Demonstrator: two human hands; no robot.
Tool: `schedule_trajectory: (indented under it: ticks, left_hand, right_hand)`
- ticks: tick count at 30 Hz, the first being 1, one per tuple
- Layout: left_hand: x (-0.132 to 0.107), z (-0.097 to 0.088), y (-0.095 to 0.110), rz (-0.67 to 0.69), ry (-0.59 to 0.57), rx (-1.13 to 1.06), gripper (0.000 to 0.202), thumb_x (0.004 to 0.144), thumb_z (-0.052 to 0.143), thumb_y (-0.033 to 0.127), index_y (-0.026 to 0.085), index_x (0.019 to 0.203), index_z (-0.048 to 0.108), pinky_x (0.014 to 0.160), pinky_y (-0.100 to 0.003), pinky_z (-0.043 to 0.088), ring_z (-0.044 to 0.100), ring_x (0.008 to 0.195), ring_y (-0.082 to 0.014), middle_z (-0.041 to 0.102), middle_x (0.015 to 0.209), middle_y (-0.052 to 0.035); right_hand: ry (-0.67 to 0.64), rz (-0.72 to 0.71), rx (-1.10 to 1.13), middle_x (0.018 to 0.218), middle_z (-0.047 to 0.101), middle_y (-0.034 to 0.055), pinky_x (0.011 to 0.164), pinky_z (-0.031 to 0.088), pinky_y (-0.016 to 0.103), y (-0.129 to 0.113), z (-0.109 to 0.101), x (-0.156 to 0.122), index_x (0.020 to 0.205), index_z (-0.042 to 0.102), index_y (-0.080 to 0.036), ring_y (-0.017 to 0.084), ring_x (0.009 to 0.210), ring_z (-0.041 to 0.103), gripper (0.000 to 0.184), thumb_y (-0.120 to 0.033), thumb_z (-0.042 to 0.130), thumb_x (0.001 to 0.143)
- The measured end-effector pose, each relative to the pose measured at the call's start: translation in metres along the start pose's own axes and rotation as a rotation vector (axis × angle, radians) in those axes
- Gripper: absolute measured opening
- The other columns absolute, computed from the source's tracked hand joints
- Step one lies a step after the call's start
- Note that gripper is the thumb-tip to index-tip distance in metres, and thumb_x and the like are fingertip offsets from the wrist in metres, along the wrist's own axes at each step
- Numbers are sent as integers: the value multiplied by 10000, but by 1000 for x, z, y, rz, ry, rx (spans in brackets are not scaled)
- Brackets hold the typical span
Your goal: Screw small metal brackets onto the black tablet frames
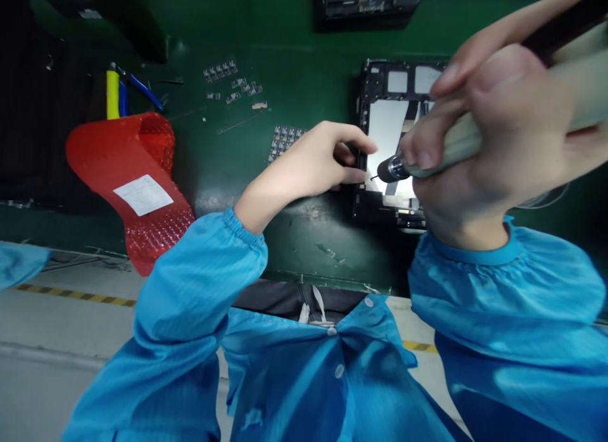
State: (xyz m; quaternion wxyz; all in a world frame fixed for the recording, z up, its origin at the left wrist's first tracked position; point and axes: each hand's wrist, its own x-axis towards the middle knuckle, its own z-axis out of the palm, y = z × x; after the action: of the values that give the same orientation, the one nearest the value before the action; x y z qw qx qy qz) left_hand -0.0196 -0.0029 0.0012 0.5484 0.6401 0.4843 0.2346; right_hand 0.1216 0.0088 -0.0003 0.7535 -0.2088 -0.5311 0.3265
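Observation:
My right hand (503,138) is wrapped round a pale-handled electric screwdriver (463,141). Its thin bit points down and left at the lower left part of a black electronic device frame (370,87) with white panels inside. At the frame's left edge, my left hand (327,154) grips with curled fingers, thumb and forefinger reaching over the rim. My right hand and the screwdriver cover much of the frame's right side. Just left of my left hand lies a sheet of small circuit boards (285,138), partly hidden by the wrist.
Another hand (475,52), apparently a co-worker's, reaches in from upper right. Loose small boards (221,70) lie on the green table (190,151). To the left are red bubble wrap (109,147) and pliers (113,94). A second black device (365,8) stands at the back.

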Motion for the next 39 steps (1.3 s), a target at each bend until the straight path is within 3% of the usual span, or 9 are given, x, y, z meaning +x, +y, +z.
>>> schedule_trajectory:
  ticks: [2,4,8,13,17,23,26,30,39]
  left_hand:
    - [-6,-1,2,43,38,104,377,853,969,138,171,1215,869,795,-326,523,673,881,-173,729,1027,-60]
    - [-8,2,3,68,30,144,285,863,989,233,177,1125,891,754,-328,474,627,829,-169,698,921,-36]
    - [-3,15,-1,75,39,93,84,911,934,258,202,892,875,687,-339,423,580,744,-168,661,758,-15]
    - [0,23,-8,127,98,68,67,917,899,246,215,871,861,683,-344,441,615,760,-178,709,798,-23]
    - [-2,22,-7,140,108,69,66,918,886,237,212,867,853,698,-340,452,631,770,-176,719,795,-22]
    - [-2,19,-7,134,113,92,84,902,903,249,211,851,848,716,-341,468,629,762,-175,742,821,-28]
    - [-3,18,-8,136,91,96,66,890,920,243,207,889,865,711,-330,466,628,754,-167,745,824,-29]
    - [-3,16,-7,191,108,81,254,852,957,210,232,1099,899,724,-315,474,655,811,-163,778,959,-32]
    - [0,18,-3,196,120,89,88,869,962,206,245,848,886,794,-352,538,688,866,-198,791,932,-45]
  right_hand:
    - [-21,-88,82,919,687,33,416,275,159,-2,-4,3,978,710,-118,10,495,473,119,-232,720,946]
    - [-23,-83,102,942,684,48,421,299,162,-7,-2,4,1053,763,-97,11,508,492,173,-241,740,961]
    - [119,-17,40,857,628,41,429,197,171,-21,12,3,905,626,-75,-6,480,444,379,-373,860,911]
    - [81,-63,9,875,652,77,421,211,188,-18,9,4,883,633,-67,21,480,450,122,-183,661,907]
    - [59,-148,3,853,659,83,398,207,178,-15,2,9,818,666,-53,20,458,439,148,-170,658,908]
    - [106,-57,-40,830,641,69,422,237,160,-24,7,9,736,617,-54,4,494,469,452,-400,824,940]
    - [75,-164,-88,840,658,76,409,235,146,-19,3,10,736,669,-37,-9,479,442,421,-366,782,974]
    - [49,-76,-110,879,668,69,427,260,114,-16,-1,11,786,701,-49,-7,528,501,372,-357,772,982]
    - [54,-77,-171,894,674,63,435,267,140,-29,-2,7,750,710,-65,-17,536,497,429,-407,754,1005]
